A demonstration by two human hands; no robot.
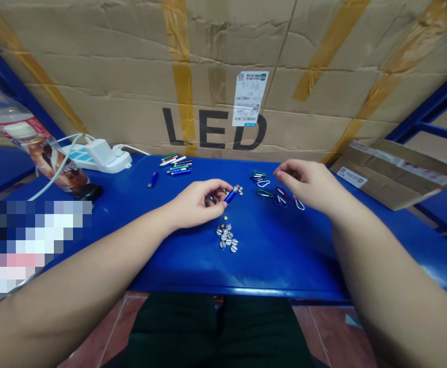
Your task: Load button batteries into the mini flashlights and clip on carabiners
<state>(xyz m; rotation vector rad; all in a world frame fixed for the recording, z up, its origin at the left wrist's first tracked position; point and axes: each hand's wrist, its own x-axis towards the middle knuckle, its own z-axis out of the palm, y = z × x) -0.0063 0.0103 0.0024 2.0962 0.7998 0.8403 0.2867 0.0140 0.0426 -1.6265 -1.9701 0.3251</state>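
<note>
My left hand (202, 204) is closed around a small blue metal tube (231, 196), held at a tilt between thumb and fingers. Just past its fingertips lie several small silvery button-like pieces (239, 189), partly hidden by the hand. Nearer to me is a loose pile of slotted silver discs (226, 237), with a single small round piece (225, 218) above it. My right hand (303, 181) hovers by the coloured carabiners (279, 197), its fingers bent and slightly apart, with nothing visible in them. More carabiners (259, 178) in green, blue and silver lie to its left.
Several coloured tubes (177, 164) and a lone blue tube (153, 179) lie at the back left of the blue table (192, 266). Beyond are a white power strip (112, 161) and a plastic bottle (62, 168). A large LED carton (131, 76) walls the back; a smaller box (395, 174) sits right.
</note>
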